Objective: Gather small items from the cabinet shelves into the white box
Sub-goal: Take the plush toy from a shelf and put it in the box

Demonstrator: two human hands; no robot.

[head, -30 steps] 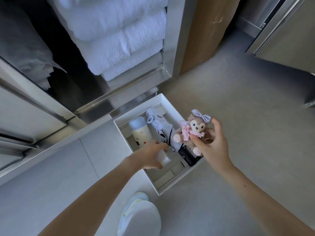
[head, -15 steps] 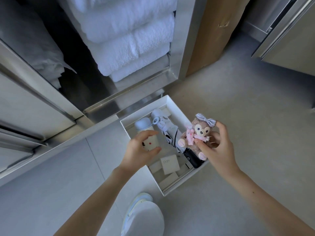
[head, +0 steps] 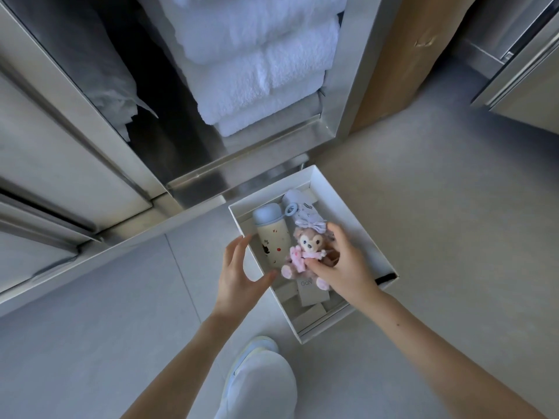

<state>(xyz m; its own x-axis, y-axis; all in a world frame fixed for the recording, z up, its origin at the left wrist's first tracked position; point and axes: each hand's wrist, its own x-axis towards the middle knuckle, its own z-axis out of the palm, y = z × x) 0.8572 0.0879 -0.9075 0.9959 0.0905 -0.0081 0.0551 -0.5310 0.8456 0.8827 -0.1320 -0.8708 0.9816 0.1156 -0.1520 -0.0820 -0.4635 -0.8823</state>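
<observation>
1. Cabinet (head: 193,184): it stands at the left and far side with its compartment open. Folded white towels (head: 257,71) are stacked inside.
2. Left hand (head: 239,273): it holds nothing. The fingers are spread and loosely curved, and the hand hovers over the near left wall of the box, just beside the base of the bottle. I cannot tell whether it touches the wall.
3. Bottle (head: 272,237): it is cream with a blue cap and lies flat in the box, cap toward the cabinet.
4. Folded umbrella (head: 302,204): it lies just right of the bottle, and the toy partly covers it.
5. Plush toy (head: 305,252): this is the item in hand, low over the middle of the box. Its long axis runs from the bow at the cabinet end to the feet at the person's end, roughly parallel to the bottle.
6. Small white carton (head: 313,293): it lies in the box below the toy's feet.
7. Right hand (head: 344,267): it grips the toy from the right side, fingers round the body. It is the nearer hand, so the release is judged to fall to it.
8. White box (head: 354,225): it rests on the floor in front of the cabinet.
</observation>
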